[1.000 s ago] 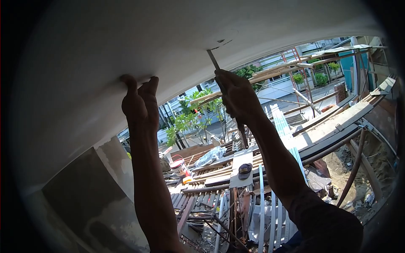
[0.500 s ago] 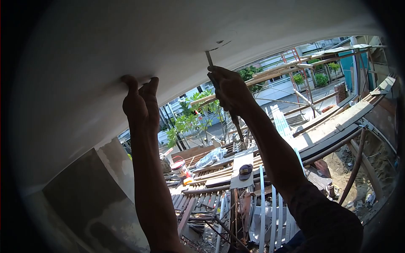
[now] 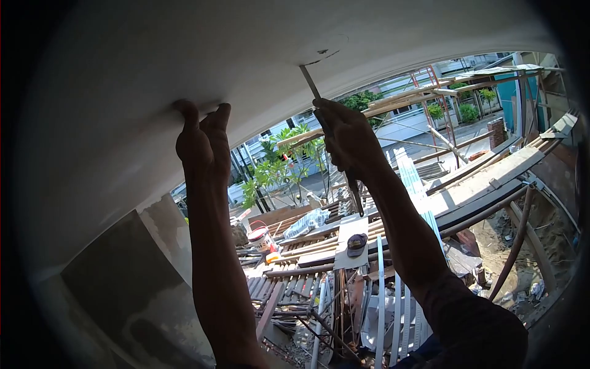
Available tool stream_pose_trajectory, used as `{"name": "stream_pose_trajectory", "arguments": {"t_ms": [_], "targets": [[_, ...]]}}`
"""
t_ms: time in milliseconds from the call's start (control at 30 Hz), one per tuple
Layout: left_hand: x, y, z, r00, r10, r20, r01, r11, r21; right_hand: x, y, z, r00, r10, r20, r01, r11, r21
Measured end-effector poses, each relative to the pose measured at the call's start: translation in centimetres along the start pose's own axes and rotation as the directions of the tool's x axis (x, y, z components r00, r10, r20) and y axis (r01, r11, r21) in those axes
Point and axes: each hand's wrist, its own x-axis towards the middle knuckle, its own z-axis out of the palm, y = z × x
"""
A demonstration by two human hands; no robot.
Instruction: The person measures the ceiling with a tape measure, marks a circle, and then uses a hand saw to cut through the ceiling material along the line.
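Note:
Overhead spreads a smooth pale ceiling panel (image 3: 246, 37). My left hand (image 3: 206, 138) is raised against its underside, thumb and fingers apart and fingertips touching the surface. To the right, my right hand (image 3: 349, 138) is wrapped round a long thin metal saw blade (image 3: 309, 80). The blade's upper end meets the panel at a short dark cut line (image 3: 326, 57), beside a small dark hole. Its lower part hangs below my fist.
Below are a scaffold of wooden poles and planks (image 3: 510, 163), a cap (image 3: 356, 245) on a board, a white bucket (image 3: 261, 238), metal strips (image 3: 380, 295) and debris. A grey wall (image 3: 135, 270) stands at the lower left.
My right hand has moved slightly down and right, away from the panel, and more of the blade shows above my fingers. My left hand stays at almost the same spot.

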Motion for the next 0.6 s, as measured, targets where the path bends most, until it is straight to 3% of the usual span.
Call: {"name": "stream_pose_trajectory", "arguments": {"t_ms": [133,167,233,333,367,400,467,533,600], "targets": [[0.2,0.0,0.3,1.000,0.019,0.024,-0.019,1.000,-0.001,2.5,0.1,0.9,1.000,-0.031,-0.004,0.031,0.997,0.074],[0.3,0.0,0.2,1.000,0.017,0.018,-0.017,1.000,-0.008,2.1,0.5,0.9,0.993,-0.114,0.012,0.113,0.993,0.019],[0.4,0.1,-0.3,0.999,-0.030,0.012,0.031,0.995,-0.094,0.3,0.7,0.5,1.000,-0.015,0.005,0.014,0.991,0.133],[0.6,0.0,-0.4,0.999,-0.038,-0.013,0.037,0.993,-0.111,-0.4,0.4,-0.2,0.998,0.034,0.043,-0.037,0.997,0.068],[0.5,0.0,-0.3,0.999,-0.040,-0.009,0.039,0.994,-0.107,0.3,0.5,0.3,0.995,-0.088,0.043,0.088,0.996,-0.012],[0.7,0.0,0.1,0.999,-0.020,0.025,0.023,0.993,-0.114,1.7,0.9,1.2,0.997,-0.006,0.080,-0.004,0.992,0.127],[0.5,0.0,0.0,0.999,-0.007,0.035,0.011,0.993,-0.114,1.0,1.6,1.2,0.939,-0.342,0.042,0.344,0.934,-0.094],[0.4,0.1,-0.2,0.999,-0.030,-0.013,0.028,0.993,-0.111,0.2,-0.1,0.0,0.999,-0.039,0.009,0.038,0.997,0.074],[0.1,0.0,0.2,1.000,-0.027,-0.013,0.026,0.993,-0.114,0.9,-0.7,0.0,1.000,-0.015,0.022,0.013,0.998,0.065]]}}
